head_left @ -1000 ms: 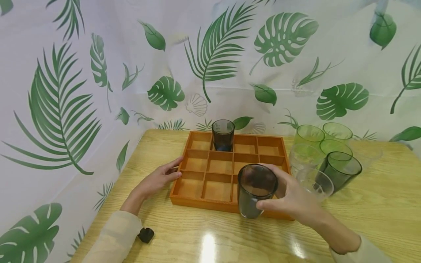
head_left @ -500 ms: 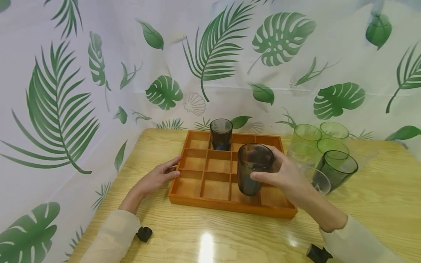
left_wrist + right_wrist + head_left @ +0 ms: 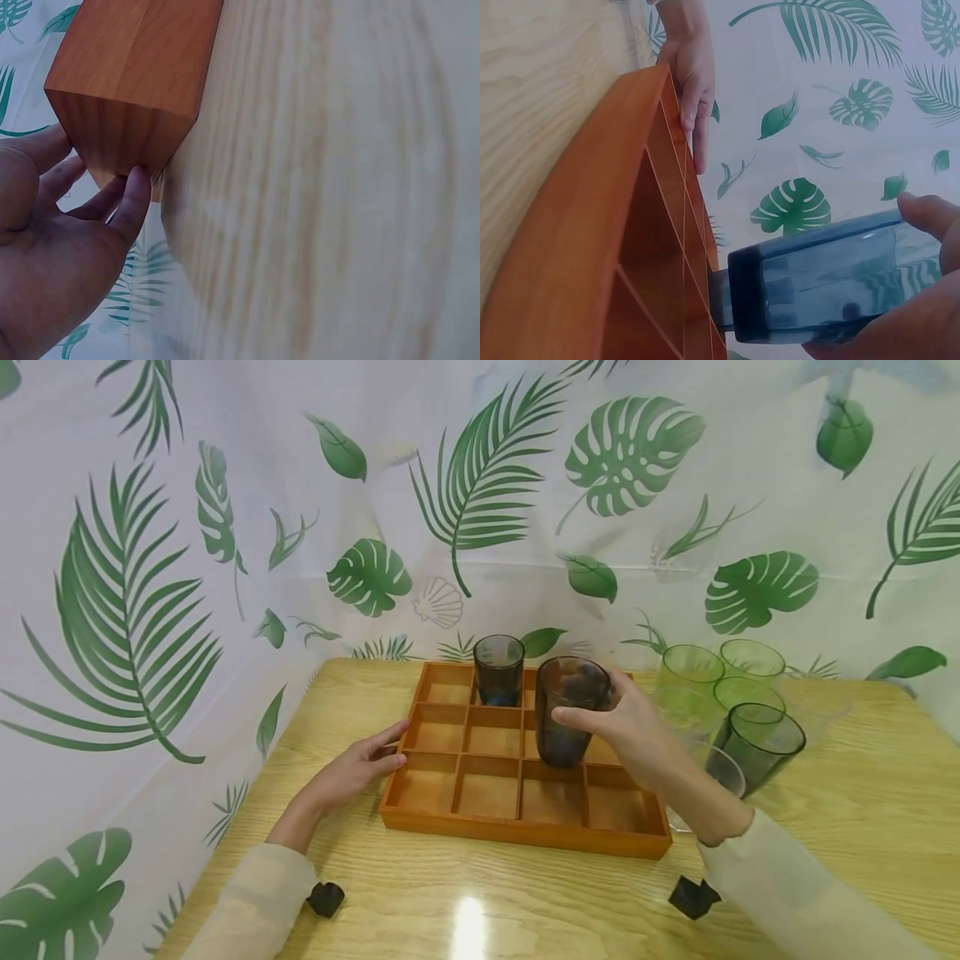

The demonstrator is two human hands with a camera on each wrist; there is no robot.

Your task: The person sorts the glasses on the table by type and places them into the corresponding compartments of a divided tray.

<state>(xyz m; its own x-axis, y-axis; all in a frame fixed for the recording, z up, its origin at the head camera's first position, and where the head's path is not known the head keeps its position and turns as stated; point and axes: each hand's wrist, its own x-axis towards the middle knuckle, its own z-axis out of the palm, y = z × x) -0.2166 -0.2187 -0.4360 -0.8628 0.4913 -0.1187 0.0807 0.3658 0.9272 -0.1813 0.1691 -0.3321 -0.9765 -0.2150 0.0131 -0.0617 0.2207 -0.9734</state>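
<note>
My right hand grips a dark grey glass tumbler, thumb on its near side, over the right-centre compartments of a wooden compartment tray. In the right wrist view the tumbler has its thick dark base towards the tray's dividers. My left hand rests against the tray's left side; in the left wrist view its fingertips touch the outer wooden wall. A second dark tumbler stands upright in the tray's back row, second compartment from the left.
Right of the tray is a group of glasses: several green tumblers, a tilted dark one and clear ones, partly behind my right forearm. A small black piece shows beside each sleeve. A leaf-printed cloth hangs behind the table.
My right hand has carried the tumbler away from the tray's front edge, back over its middle and back compartments. My left hand has stayed at the tray's side.
</note>
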